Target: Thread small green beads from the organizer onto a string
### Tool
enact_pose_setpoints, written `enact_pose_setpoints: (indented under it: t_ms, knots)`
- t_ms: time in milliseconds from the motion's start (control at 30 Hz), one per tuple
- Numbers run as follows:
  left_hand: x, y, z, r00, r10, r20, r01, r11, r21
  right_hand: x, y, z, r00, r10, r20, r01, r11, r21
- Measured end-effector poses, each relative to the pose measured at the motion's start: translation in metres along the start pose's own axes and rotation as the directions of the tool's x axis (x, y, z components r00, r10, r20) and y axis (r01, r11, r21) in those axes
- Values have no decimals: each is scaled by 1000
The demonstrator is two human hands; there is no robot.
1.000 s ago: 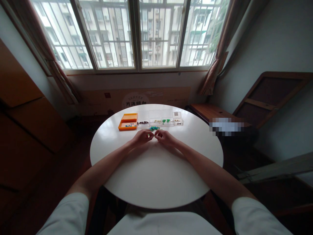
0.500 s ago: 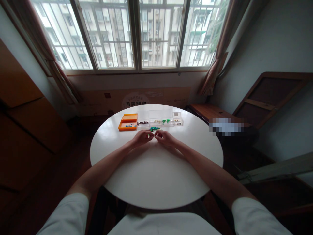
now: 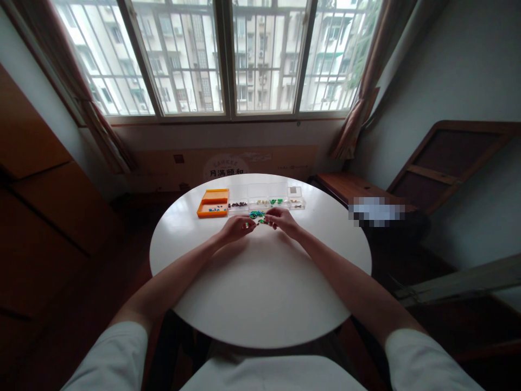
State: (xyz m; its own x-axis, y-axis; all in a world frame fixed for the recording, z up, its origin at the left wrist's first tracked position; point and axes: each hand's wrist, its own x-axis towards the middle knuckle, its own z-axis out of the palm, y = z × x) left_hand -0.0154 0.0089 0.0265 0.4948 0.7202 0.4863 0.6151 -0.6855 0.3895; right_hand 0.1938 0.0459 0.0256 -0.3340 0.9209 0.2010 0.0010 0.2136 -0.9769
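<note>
My left hand (image 3: 239, 228) is closed in a pinch just in front of a pile of small blue and green bead-like pieces (image 3: 256, 215). A bit of green and a thin dark tip show at its fingers, too small to name. To the right of the pile, my right hand (image 3: 281, 220) has its thumb and forefinger drawn together beside the pieces. What it holds, if anything, I cannot make out. A small green piece (image 3: 261, 221) shows in the gap between the two hands.
On the round white table (image 3: 260, 293), behind the hands, stand an open orange box (image 3: 201, 208) with small blue pieces and a clear compartment box (image 3: 258, 190) with dark, pale and green pieces. A wooden bench (image 3: 345, 184) stands at the right, below the window.
My right hand has moved away from my left, a little up and to the right, opening a gap between the fingertips. My left hand has stayed nearly in place.
</note>
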Motion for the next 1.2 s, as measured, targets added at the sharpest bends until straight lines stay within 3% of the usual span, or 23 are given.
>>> enact_pose_setpoints:
  t_ms: [100,267,367,500,667,800,1033,1200]
  knots:
    - [0,2,0,1000,-6,4,6,1000,7,6,0,-14,971,122,-206,-87,982,170]
    - [0,5,1,1000,-13,3,13,1000,10,16,5,-34,863,294,-410,-138,919,368]
    - [1,7,2,1000,-7,9,7,1000,1,25,6,-39,819,328,-471,-149,914,377]
    - [1,8,3,1000,-10,13,10,1000,-4,42,4,-42,795,338,-503,-210,932,294]
    - [2,7,3,1000,-11,-3,11,1000,-21,62,0,-37,784,324,-530,-205,940,272]
    - [2,6,4,1000,-16,-8,16,1000,-18,61,-9,-29,767,384,-514,-231,912,338]
    - [1,8,6,996,-83,14,82,996,32,28,-36,-33,848,376,-373,-220,891,398]
    - [0,8,6,996,-85,23,84,996,40,5,-28,-28,877,371,-304,-294,917,269]
